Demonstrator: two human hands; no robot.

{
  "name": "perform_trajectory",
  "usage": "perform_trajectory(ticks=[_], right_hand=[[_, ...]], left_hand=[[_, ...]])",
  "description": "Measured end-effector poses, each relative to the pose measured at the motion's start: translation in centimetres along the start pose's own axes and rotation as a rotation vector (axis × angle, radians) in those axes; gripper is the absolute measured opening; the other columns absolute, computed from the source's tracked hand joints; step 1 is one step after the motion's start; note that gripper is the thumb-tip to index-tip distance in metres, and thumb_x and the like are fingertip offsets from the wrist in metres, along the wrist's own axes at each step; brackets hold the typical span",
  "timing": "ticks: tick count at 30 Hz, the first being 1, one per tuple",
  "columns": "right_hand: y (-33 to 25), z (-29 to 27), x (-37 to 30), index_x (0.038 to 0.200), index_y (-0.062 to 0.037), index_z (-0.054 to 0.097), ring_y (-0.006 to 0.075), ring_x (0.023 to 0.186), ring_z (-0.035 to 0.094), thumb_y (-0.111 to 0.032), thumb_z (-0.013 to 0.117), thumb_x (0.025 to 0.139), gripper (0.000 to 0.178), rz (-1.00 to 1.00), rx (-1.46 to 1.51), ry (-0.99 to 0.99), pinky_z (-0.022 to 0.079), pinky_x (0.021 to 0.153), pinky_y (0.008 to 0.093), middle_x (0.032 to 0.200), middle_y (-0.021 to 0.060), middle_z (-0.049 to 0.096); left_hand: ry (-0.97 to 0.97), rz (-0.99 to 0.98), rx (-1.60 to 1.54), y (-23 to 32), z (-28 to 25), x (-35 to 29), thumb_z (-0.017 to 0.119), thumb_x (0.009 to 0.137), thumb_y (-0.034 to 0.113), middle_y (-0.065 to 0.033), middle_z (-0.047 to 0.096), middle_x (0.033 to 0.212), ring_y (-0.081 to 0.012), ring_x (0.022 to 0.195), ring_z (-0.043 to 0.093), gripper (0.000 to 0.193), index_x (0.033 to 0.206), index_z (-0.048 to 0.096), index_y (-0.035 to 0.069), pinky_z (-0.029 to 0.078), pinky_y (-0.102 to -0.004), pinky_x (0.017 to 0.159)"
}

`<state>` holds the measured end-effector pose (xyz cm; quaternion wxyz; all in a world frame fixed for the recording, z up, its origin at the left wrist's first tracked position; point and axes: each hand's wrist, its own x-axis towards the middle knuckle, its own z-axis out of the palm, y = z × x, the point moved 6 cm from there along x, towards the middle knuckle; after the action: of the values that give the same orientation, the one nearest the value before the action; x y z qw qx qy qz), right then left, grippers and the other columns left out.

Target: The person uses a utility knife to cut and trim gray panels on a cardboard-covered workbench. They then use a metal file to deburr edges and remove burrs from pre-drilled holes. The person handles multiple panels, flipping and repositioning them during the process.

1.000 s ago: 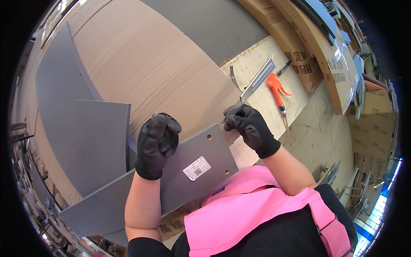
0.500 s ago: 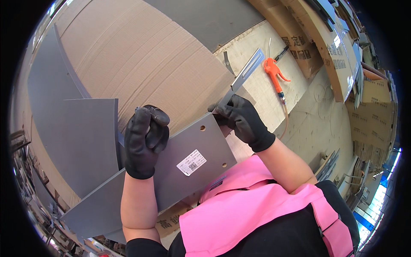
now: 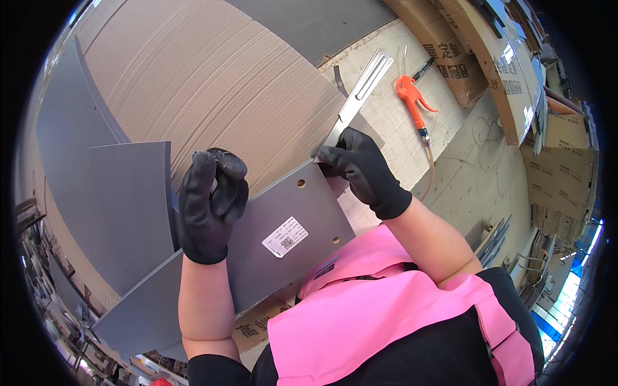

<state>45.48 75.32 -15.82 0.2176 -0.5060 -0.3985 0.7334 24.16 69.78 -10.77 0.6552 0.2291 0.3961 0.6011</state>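
A long grey panel (image 3: 283, 212) with drilled holes and a white label (image 3: 284, 236) lies tilted in front of me. My left hand (image 3: 211, 204), in a black glove, grips the panel's far long edge with curled fingers. My right hand (image 3: 360, 166), also gloved in black, pinches the panel's far corner, right beside a flat metal scraper bar (image 3: 359, 98) that lies on the bench. Whether that hand also holds the bar I cannot tell.
Large brown cardboard sheets (image 3: 212, 77) cover the bench. More grey panels (image 3: 122, 212) lie stacked at the left. An orange air blow gun (image 3: 413, 101) with its hose lies to the right of the bar. Cardboard boxes (image 3: 489, 58) stand at the far right.
The panel has shifted up and left in view with both hands. My right hand has moved along to the panel's far corner, closer to the metal bar.
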Motion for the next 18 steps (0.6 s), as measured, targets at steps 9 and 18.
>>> perform_trajectory(ticks=[9, 18], right_hand=[[1.2, -0.5, 0.8, 0.102, 0.0034, 0.055, 0.0146, 0.081, 0.065, -0.012, 0.060, 0.093, 0.019, 0.029, 0.047, -0.033, 0.054, 0.074, 0.0276, 0.092, 0.0078, 0.063], [1.2, -0.9, -0.8, 0.102, 0.0028, 0.054, 0.0221, 0.095, 0.064, -0.013, 0.054, 0.097, 0.016, 0.014, 0.365, -0.053, 0.053, 0.087, 0.0336, 0.103, 0.0137, 0.062]], left_hand=[[0.024, -0.001, -0.008, -0.1, 0.1, 0.0, 0.037, 0.104, 0.036, 0.0075, 0.029, 0.047, -0.0039, 0.038, 0.024, 0.045, 0.086, 0.062, 0.003, 0.025, -0.0193, 0.039], [-0.036, 0.024, -0.022, 0.1, -0.5, -0.1, 0.039, 0.104, 0.036, 0.0068, 0.030, 0.052, -0.0034, 0.043, 0.027, 0.045, 0.090, 0.063, 0.000, 0.026, -0.0198, 0.040]])
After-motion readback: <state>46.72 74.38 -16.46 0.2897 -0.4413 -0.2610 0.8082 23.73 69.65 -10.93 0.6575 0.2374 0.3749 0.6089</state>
